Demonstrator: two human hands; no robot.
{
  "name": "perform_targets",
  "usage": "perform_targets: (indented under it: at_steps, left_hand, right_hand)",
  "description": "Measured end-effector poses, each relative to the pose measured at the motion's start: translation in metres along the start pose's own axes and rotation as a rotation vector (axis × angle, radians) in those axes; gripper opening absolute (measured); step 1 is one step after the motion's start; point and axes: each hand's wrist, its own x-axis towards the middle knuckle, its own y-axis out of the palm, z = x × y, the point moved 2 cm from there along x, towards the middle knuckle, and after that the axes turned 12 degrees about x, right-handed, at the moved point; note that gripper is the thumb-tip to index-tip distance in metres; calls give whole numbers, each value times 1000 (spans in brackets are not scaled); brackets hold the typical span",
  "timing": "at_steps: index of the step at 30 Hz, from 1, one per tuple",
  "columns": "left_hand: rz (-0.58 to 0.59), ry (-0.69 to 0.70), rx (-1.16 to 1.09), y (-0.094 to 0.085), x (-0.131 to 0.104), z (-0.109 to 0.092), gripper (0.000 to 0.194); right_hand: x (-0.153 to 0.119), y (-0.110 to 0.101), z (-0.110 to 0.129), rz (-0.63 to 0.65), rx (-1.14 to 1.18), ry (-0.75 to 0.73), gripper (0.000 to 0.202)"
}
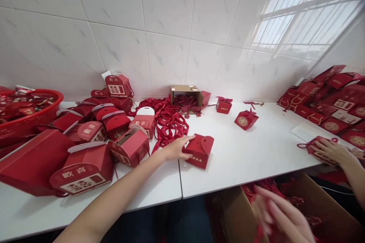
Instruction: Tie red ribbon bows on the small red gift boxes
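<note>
My left hand (177,149) is closed on the left side of a red gift box (203,151) that stands on the table. The box has a rounded top flap and gold lettering on its lower front. Below the table edge, my right hand (281,212) is over an open cardboard carton (238,212) with red pieces in it. That hand is blurred, and a bit of red shows beneath it; whether its fingers hold anything is unclear.
Red gift boxes (88,167) crowd the left, beside a red basket (54,100) of wrapped sweets. Red ribbons (168,119) lie by a small carton (186,88). Two ribbon-tied boxes (245,120) stand behind. At right, another person's hand (327,150) touches a box near stacked boxes.
</note>
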Motion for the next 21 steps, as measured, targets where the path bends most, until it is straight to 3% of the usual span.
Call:
perform_targets:
  at_steps: [2,5,8,12,17,21]
  left_hand:
    - [19,-19,-16,-6,-45,-7,76]
    - [-16,-96,-36,-17,-106,-21,75]
    - [-67,-197,-35,-26,-142,-39,77]
    - [-141,-207,-37,-28,-144,-59,59]
    - [-242,-194,-29,-26,-123,-66,50]
    - [-232,-209,21,-29,-114,-66,28]
  right_hand:
    - [-32,40,-18,102,-6,48,30]
    - [-90,112,-44,374,-16,147,38]
    - [-125,170,-58,618,-36,201,39]
    - [-120,204,-59,709,-118,132,36]
    - [-103,215,-56,793,-289,77,37]
    - [-99,222,-56,845,-416,57,34]
